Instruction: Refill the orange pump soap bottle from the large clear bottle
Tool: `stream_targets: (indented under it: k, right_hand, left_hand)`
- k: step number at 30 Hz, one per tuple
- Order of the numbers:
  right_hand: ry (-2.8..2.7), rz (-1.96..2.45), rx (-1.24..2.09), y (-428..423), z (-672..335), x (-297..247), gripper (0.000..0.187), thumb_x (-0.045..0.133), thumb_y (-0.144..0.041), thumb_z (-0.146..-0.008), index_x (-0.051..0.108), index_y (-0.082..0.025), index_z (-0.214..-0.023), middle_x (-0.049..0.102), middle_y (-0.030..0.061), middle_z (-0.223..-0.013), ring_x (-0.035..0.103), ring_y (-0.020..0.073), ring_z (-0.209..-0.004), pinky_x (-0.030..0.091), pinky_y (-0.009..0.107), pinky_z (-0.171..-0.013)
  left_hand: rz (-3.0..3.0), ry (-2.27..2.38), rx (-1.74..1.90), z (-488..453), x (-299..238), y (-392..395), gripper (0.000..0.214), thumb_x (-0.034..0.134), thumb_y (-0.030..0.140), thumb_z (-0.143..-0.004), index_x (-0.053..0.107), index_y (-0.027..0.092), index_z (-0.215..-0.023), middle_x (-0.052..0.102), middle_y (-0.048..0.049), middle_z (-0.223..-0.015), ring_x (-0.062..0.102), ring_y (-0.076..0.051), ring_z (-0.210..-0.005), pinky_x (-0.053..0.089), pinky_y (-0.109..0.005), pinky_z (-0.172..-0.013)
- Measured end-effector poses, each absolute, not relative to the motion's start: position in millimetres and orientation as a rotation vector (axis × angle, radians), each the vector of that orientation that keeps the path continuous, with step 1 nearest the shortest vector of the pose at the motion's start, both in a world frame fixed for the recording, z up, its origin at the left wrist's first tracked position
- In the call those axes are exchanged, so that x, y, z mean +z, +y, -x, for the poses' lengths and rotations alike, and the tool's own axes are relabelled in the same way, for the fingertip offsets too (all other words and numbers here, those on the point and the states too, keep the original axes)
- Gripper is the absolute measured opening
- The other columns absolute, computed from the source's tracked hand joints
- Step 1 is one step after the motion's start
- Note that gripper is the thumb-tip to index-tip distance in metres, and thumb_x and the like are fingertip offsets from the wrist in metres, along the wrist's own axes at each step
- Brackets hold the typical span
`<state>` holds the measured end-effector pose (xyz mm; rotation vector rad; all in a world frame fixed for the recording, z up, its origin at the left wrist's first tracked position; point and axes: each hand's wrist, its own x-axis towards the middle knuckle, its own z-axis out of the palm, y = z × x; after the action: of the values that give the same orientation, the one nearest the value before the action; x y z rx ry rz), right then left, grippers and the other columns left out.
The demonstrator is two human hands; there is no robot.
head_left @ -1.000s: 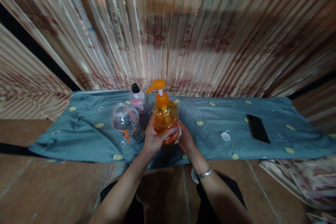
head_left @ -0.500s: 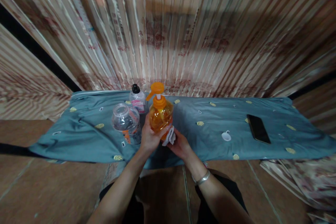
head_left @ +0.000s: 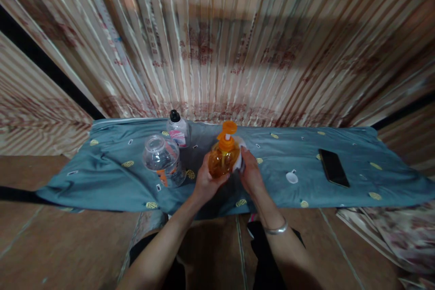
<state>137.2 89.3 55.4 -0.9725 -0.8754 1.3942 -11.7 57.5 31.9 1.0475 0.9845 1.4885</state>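
Note:
A pump bottle [head_left: 222, 158] of amber liquid with an orange pump head is held in front of me, tilted slightly. My left hand [head_left: 208, 181] grips its lower left side, closed around it. On the bottle's right side, my right hand [head_left: 250, 170] presses a whitish cloth [head_left: 239, 156] against it, the fingers closed over the cloth. To the left stands an open, clear plastic jar [head_left: 161, 161] with orange print. Behind that jar is a clear bottle [head_left: 177, 131] with a black cap and a pink label.
A teal patterned cloth [head_left: 112, 181] covers the low table. A black phone [head_left: 333, 167] lies on its right part. Striped curtains [head_left: 217, 45] hang right behind the table, dark poles stand at both sides, and tiled floor [head_left: 68, 244] lies below.
The pump bottle has moved right and toward me, and its pump head has turned. My right hand has shifted with the cloth from the bottle's lower front to its right side.

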Motion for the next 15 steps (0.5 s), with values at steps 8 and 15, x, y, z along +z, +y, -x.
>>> stream_targets:
  k: [8, 15]
  right_hand:
    - [-1.119, 0.991, 1.211, 71.2, -153.4, 108.9, 0.045, 0.085, -0.074, -0.097, 0.088, -0.030, -0.103, 0.091, 0.0086, -0.111, 0.077, 0.0401, -0.148, 0.072, 0.048, -0.120]
    - [-1.135, 0.961, 1.191, 69.6, -156.4, 112.1, 0.048, 0.089, -0.077, -0.098, 0.090, -0.029, -0.103, 0.092, 0.0047, -0.103, 0.085, 0.0363, -0.127, 0.073, 0.043, -0.108]
  left_hand:
    - [-1.080, 0.874, 1.342, 17.7, 42.4, 55.1, 0.090, 0.116, 0.033, -0.062, 0.076, 0.025, -0.142, 0.088, -0.0127, -0.142, 0.083, -0.041, -0.143, 0.063, -0.058, -0.130]
    - [-1.193, 1.048, 1.356, 34.8, 44.3, 59.3, 0.093, 0.122, 0.041, -0.052, 0.077, 0.024, -0.131, 0.087, -0.0103, -0.136, 0.084, -0.038, -0.131, 0.064, -0.055, -0.124]
